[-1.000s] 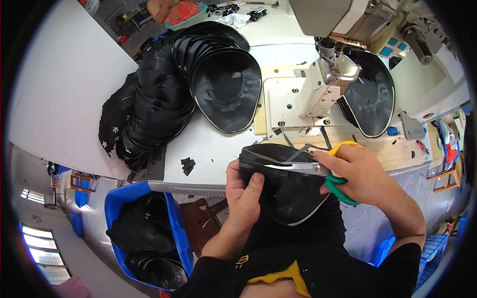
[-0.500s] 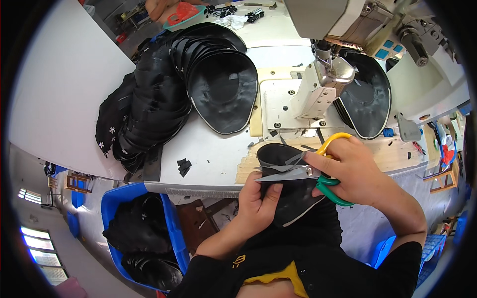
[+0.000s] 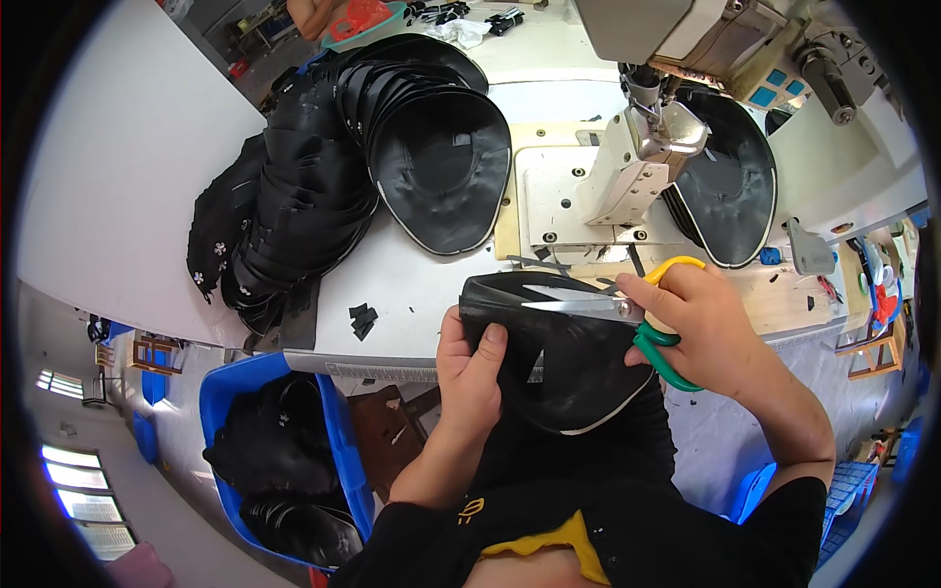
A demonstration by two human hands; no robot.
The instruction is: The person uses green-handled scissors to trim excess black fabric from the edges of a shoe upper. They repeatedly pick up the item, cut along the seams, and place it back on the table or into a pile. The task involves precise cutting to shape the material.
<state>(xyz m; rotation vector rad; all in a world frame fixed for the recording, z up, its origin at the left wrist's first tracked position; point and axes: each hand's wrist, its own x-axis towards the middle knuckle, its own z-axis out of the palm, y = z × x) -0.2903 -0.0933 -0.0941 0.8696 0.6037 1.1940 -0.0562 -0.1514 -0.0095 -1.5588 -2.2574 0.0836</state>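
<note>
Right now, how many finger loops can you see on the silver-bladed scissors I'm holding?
2: a curved yellow loop at the upper edge of your right hand and a curved green loop at its lower left, both partly covered.

Scissors [image 3: 621, 310] have yellow and green handles [image 3: 663, 371]; the curved piece [image 3: 588, 367] is black.

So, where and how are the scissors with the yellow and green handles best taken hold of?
Probably by the yellow loop and green loop, coming from the right, where the right hand holds them. The scissors have their blades parted and pointing left over the curved black piece, which the left hand grips, so the left side looks riskier.
</note>
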